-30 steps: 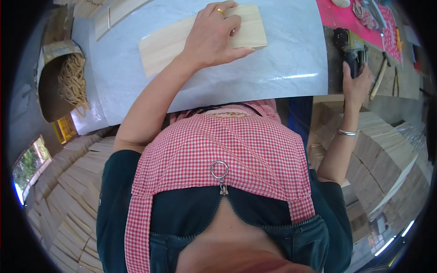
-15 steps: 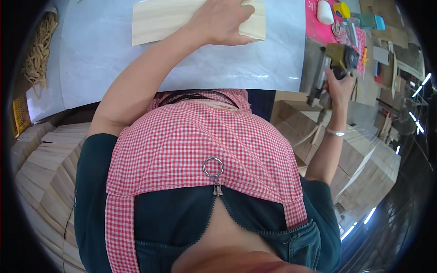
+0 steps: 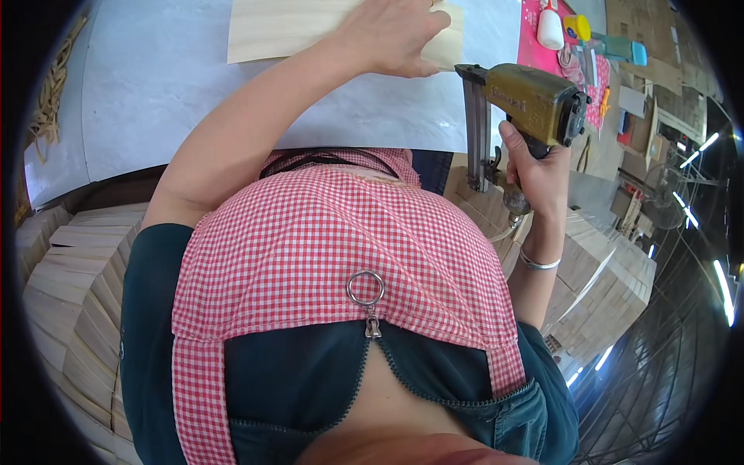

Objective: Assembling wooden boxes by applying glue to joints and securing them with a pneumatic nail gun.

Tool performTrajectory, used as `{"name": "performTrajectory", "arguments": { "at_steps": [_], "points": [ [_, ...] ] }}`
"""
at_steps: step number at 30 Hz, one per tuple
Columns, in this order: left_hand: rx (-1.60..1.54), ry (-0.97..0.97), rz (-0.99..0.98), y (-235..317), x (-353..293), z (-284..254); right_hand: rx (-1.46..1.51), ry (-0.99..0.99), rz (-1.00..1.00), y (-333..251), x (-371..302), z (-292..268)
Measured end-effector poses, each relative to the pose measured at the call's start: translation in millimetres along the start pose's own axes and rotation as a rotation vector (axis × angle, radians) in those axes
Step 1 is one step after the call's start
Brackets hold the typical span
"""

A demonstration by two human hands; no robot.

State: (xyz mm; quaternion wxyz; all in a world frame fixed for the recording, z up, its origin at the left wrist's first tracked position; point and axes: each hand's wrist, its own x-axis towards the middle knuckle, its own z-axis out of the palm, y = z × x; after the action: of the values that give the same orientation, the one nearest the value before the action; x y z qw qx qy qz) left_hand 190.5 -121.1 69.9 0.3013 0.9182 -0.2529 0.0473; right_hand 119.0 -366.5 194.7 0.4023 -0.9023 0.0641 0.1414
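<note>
A thin pale wooden board (image 3: 283,31) lies on the white, glossy tabletop (image 3: 194,108), cut off by the top edge of the view. My left hand (image 3: 395,35) grips it near its right end, thumb at the near edge and fingers across it; some fingertips are out of sight. My right hand (image 3: 539,167) is closed round the handle of an olive-gold pneumatic nail gun (image 3: 531,101) with a grey magazine. The tool's nose is beside the board's right end, near my left thumb; I cannot tell whether it touches.
Stacked wooden pieces stand below the table at left (image 3: 85,271) and right (image 3: 597,271). A bundle of tan strips (image 3: 50,105) hangs at the far left. On a pink surface at the upper right are a white bottle (image 3: 550,29) and a yellow tub (image 3: 576,28).
My right hand has brought the nail gun left and inward, from beside the table to the board's right end. The left hand and board have shifted slightly up and right in view.
</note>
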Motion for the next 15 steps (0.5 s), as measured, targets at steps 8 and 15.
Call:
{"name": "performTrajectory", "arguments": {
  "at_steps": [8, 15],
  "points": [
    [-0.066, -0.158, -0.126, 4, 5, -3, -0.006, -0.011, 0.029, -5, -1, 5],
    [-0.069, -0.179, -0.101, 1, 5, -6, 0.022, 0.044, 0.014, -13, 13, 13]
  ]
}}
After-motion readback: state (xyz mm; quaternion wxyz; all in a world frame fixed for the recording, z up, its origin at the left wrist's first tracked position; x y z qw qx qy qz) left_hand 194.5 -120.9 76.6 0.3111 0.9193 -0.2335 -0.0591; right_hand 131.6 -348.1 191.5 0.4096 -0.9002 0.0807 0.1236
